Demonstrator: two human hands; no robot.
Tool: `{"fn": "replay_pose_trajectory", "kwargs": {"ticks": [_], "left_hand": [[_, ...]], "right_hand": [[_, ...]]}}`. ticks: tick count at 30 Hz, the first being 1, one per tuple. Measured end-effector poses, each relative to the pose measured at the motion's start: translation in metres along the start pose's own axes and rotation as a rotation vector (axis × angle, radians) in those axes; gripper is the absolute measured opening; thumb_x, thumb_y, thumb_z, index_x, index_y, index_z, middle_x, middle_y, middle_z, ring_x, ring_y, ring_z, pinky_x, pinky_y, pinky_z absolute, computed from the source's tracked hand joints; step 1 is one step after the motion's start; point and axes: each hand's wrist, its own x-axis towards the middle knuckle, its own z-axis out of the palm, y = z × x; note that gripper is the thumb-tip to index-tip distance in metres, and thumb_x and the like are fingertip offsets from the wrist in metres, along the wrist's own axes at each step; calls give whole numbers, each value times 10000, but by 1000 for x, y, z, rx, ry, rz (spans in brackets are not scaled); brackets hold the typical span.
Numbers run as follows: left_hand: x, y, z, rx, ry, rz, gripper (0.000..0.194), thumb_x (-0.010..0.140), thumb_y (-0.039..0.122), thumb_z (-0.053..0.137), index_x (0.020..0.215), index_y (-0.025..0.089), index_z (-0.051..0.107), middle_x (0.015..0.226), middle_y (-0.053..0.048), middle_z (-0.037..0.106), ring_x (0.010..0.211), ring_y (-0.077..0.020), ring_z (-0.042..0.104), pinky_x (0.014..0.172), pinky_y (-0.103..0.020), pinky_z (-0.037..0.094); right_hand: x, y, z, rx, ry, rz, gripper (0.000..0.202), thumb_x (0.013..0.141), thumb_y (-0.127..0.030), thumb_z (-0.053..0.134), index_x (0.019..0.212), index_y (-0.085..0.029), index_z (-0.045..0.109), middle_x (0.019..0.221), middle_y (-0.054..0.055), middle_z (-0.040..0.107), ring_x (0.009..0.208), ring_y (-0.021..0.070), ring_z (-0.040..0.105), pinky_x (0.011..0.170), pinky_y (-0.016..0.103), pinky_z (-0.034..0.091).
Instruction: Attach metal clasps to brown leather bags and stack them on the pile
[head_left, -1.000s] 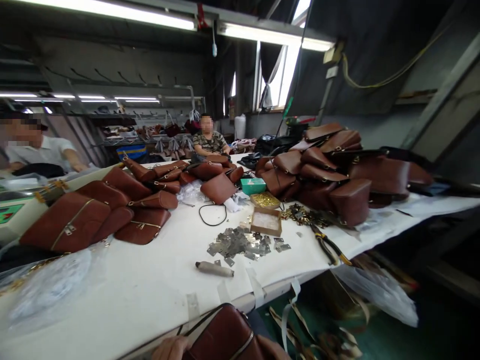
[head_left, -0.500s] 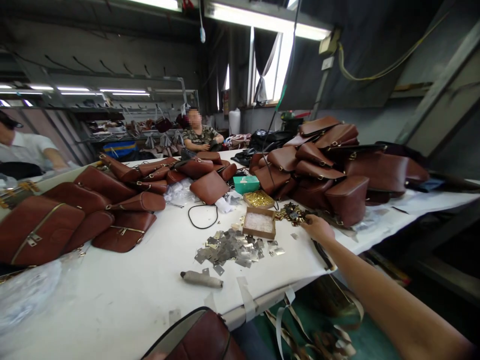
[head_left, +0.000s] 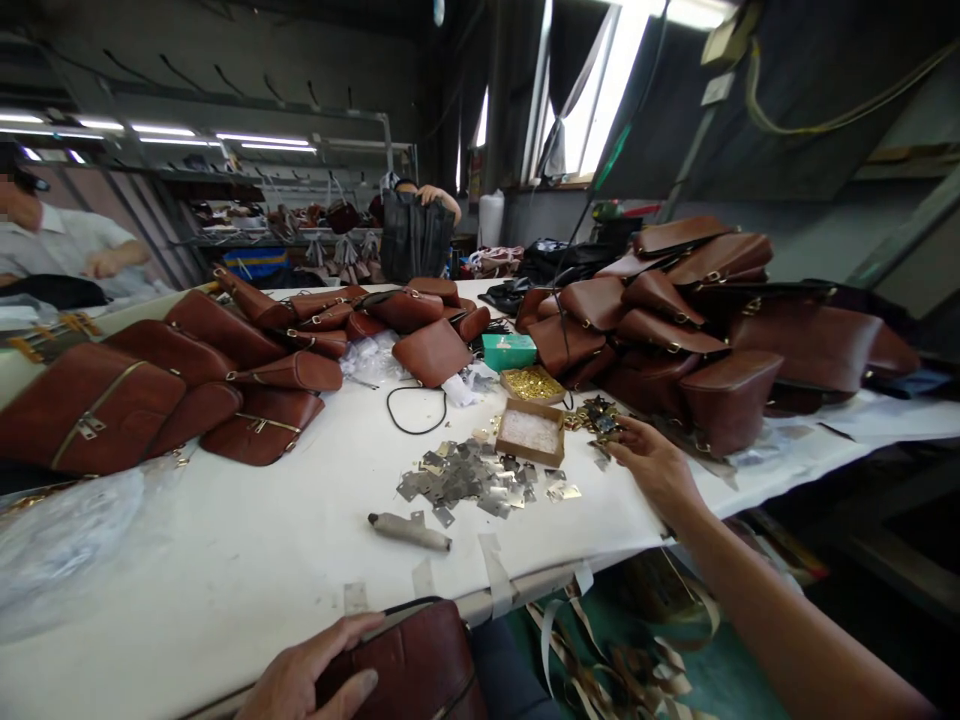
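Note:
At the bottom edge a dark red-brown leather bag [head_left: 416, 660] lies near my lap, partly cut off by the frame. My left hand [head_left: 311, 665] grips its near left side, thumb and fingers on the leather. Across the table my right hand [head_left: 656, 465] reaches to a small heap of dark and gold metal fittings [head_left: 598, 412]. Its fingertips are drawn together at the heap's right edge; what they hold is too small to make out. Beside the heap stand a cardboard box of clear small pieces [head_left: 531, 432] and a tray of gold-coloured fittings [head_left: 532, 383].
Flat metal plates [head_left: 465, 475] lie scattered mid-table, with a wrapped grey tool [head_left: 410, 532] before them. Brown bags are piled left [head_left: 90, 405] and right [head_left: 731, 400]. A green box [head_left: 510, 350] stands behind the trays. Two people work beyond the table.
My left hand has come into view on the leather bag. My right hand stays at the fittings, its fingers shifted slightly. The person at the back has raised a dark item.

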Motion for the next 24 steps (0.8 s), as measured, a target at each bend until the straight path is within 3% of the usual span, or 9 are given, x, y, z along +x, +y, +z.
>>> {"fn": "replay_pose_trajectory", "kwargs": {"ticks": [2, 6, 9, 12, 16, 24], "left_hand": [[-2, 10, 3, 65, 73, -15, 409, 978, 472, 565, 1360, 365, 662, 1380, -1, 689, 1292, -258, 645, 1157, -407, 488], [-12, 32, 5, -15, 209, 45, 346, 1006, 445, 557, 1304, 312, 674, 1323, -32, 691, 1239, -223, 641, 1095, -362, 504], [-20, 37, 4, -136, 310, 77, 322, 1017, 443, 561, 1259, 277, 693, 1277, -47, 689, 1095, -192, 666, 969, -321, 529], [-28, 35, 3, -244, 371, 73, 324, 1016, 441, 584, 1262, 259, 689, 1233, -48, 699, 1068, -180, 663, 938, -305, 519], [-37, 32, 1, -268, 410, 137, 257, 1014, 413, 603, 1098, 211, 739, 1087, -52, 714, 1037, -178, 658, 948, -306, 496], [-42, 32, 1, -280, 466, 116, 217, 990, 358, 643, 998, 183, 771, 977, -59, 727, 929, -167, 675, 881, -297, 506]], "right_hand": [[-45, -33, 20, 302, -211, -38, 715, 756, -450, 840, 1387, -196, 623, 1025, 84, 745, 901, 215, 699, 793, 339, 569], [-144, -92, 81, 663, -547, 62, 368, 798, -368, 875, 1108, -224, 739, 964, 50, 742, 819, 177, 691, 787, 330, 572], [-205, -116, 129, 828, -708, 201, 286, 819, -349, 869, 1047, -211, 766, 933, 57, 755, 802, 175, 693, 784, 323, 566], [-247, -129, 164, 919, -802, 352, 317, 797, -337, 891, 1073, -220, 786, 954, 61, 769, 818, 168, 695, 788, 298, 559], [-271, -139, 184, 935, -853, 478, 344, 747, -354, 926, 1040, -224, 804, 945, 56, 778, 792, 151, 688, 789, 279, 558], [-275, -146, 190, 924, -885, 540, 343, 746, -363, 923, 1022, -193, 811, 815, 46, 747, 701, 123, 635, 683, 236, 522]]}}
